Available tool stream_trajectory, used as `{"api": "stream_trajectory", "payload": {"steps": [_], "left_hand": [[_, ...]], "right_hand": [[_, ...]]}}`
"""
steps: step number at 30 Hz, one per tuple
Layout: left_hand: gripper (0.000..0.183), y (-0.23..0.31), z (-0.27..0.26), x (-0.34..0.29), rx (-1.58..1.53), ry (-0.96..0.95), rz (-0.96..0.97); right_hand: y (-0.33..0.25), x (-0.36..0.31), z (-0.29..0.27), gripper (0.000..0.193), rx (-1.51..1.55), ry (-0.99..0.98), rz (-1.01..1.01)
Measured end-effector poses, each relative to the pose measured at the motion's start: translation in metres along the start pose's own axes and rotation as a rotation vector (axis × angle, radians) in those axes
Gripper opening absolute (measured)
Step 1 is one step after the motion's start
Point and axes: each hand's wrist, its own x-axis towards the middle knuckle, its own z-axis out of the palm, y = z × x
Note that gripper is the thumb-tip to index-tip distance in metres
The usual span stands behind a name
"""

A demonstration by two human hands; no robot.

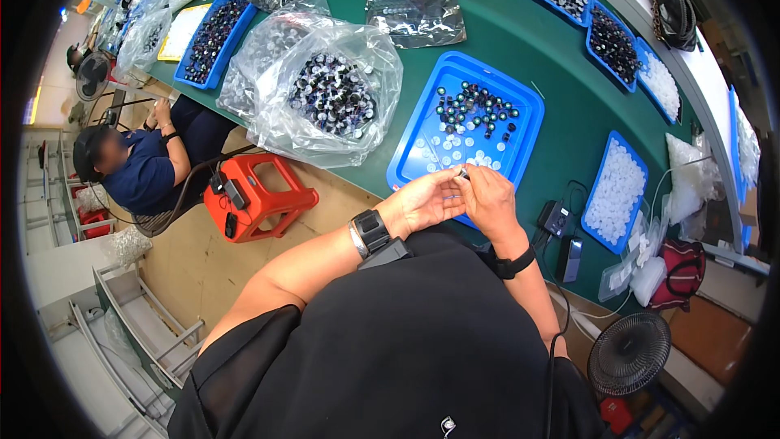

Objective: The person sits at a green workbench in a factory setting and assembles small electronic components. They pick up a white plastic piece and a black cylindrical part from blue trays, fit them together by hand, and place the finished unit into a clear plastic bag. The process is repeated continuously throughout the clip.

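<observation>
My left hand (424, 200) and my right hand (491, 200) meet over the near edge of a blue tray (413, 126). Their fingertips pinch together around a small dark cylindrical part (464, 172), mostly covered by the fingers. The left palm faces up with its fingers curled; the right hand's fingers are bent down from above. In the tray beyond my hands lie many small dark round parts with shiny tops (475, 106). Closer to my fingers, white translucent discs (445, 146) are spread over the tray floor.
A clear plastic bag (382, 106) full of black-and-white parts stands left of the tray. Blue trays of dark parts (611, 42) and white pieces (616, 191) line the right. Black adapters (555, 218) with cables sit near my right wrist. A person (146, 158) sits left, by a red stool (256, 195).
</observation>
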Motion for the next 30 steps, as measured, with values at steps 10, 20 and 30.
{"api": "stream_trajectory", "payload": {"steps": [10, 20, 30], "left_hand": [[0.023, 0.004, -0.001, -0.001, 0.078, 0.026, -0.025], [0.020, 0.009, -0.040, 0.006, 0.066, 0.282, 0.019], [0.027, 0.115, -0.063, -0.021, 0.123, 0.363, 0.480]], "right_hand": [[-0.010, -0.002, 0.006, 0.024, 0.173, -0.017, 0.205], [0.003, -0.013, 0.037, 0.029, 0.184, -0.230, 0.264], [0.136, 0.000, 0.049, 0.030, -0.172, 0.058, 0.511]]}}
